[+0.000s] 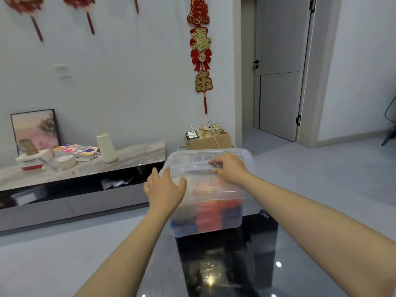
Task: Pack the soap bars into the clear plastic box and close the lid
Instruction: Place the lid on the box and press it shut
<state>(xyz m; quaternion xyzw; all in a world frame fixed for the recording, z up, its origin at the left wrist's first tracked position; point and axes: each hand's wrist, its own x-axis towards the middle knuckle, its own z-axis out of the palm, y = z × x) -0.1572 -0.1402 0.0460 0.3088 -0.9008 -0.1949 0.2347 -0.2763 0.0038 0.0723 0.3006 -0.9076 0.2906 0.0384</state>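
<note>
The clear plastic box [206,207] stands at the far end of a glossy black table [227,260], its translucent lid [205,160] on top. Red and blue soap bars [209,215] show blurred through its walls. The left hand [164,189] lies flat, fingers spread, against the box's left side. The right hand [230,168] rests on the lid, fingers curled at its recessed handle. Behind stands a brown cardboard carton [209,139].
</note>
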